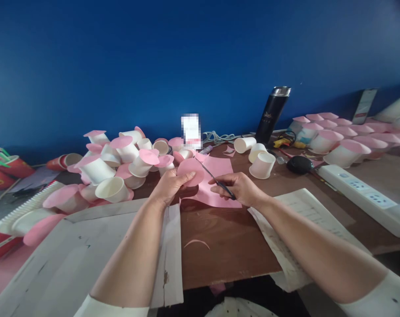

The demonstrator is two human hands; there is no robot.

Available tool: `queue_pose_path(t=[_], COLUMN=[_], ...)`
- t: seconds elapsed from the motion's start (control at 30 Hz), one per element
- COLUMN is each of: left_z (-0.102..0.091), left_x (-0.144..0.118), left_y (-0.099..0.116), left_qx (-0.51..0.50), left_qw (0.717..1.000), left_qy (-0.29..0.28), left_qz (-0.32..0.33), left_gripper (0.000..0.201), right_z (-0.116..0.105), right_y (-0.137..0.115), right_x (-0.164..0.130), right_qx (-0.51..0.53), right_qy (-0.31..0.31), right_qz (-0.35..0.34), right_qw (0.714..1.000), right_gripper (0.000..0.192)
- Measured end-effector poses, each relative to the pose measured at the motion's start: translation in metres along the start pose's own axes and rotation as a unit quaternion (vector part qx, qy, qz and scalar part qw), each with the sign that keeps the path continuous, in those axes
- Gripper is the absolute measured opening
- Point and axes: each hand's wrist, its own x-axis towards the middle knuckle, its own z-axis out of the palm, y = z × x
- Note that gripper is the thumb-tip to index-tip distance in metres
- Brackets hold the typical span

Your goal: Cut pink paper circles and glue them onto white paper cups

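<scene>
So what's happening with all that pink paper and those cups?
A person is cutting pink paper at a brown table. The left hand holds a round pink paper piece, and the right hand works a pair of scissors along its edge. A bigger pink sheet lies underneath. To the left sits a heap of white paper cups with pink circles on them, and more pink-topped cups stand in rows on the right.

Craft workbench [233, 246], paper cups [112, 189] piled
</scene>
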Motion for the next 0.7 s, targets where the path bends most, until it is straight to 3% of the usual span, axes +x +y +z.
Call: queue_pose_path(t=[0.7], left_z=[-0.0045], left_x=[0.0042], left_y=[-0.0061], left_qx=[0.017], left_qw=[0.999], left_qy=[0.029], left_qz=[0.037], left_gripper=[0.033], right_z=[0.001], right_y=[-0.0055], right_x=[-0.0024], right_qx=[-0.033], right_qy=[0.009], right_qz=[-0.016], right_qw=[0.999], right_gripper=[0.055])
